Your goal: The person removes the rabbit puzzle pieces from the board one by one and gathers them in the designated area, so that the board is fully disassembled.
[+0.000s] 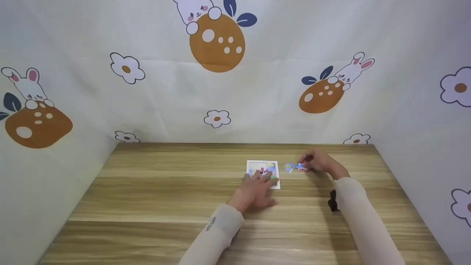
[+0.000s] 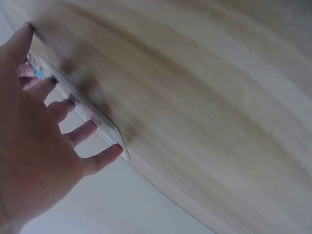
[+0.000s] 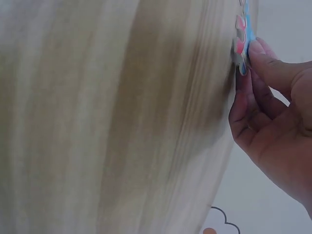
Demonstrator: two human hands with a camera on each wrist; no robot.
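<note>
My left hand (image 1: 255,189) lies over a small white-framed jigsaw puzzle (image 1: 257,161), fingers spread across its lower part. Some coloured pieces sit inside the frame, and a pale area shows at its upper left. In the left wrist view, the fingertips of the left hand (image 2: 39,141) reach the puzzle's edge (image 2: 109,127). To the right of the frame, my right hand (image 1: 318,161) pinches a blue and red puzzle piece (image 1: 302,168) between thumb and fingers, low at the tabletop. Another blue puzzle piece (image 1: 289,167) lies just left of it.
The wood-grain table (image 1: 158,191) ends at a pale fabric backdrop (image 1: 165,99) printed with rabbits and flowers, which also rises on both sides. A black object (image 1: 333,200) shows beside the right sleeve at the wrist.
</note>
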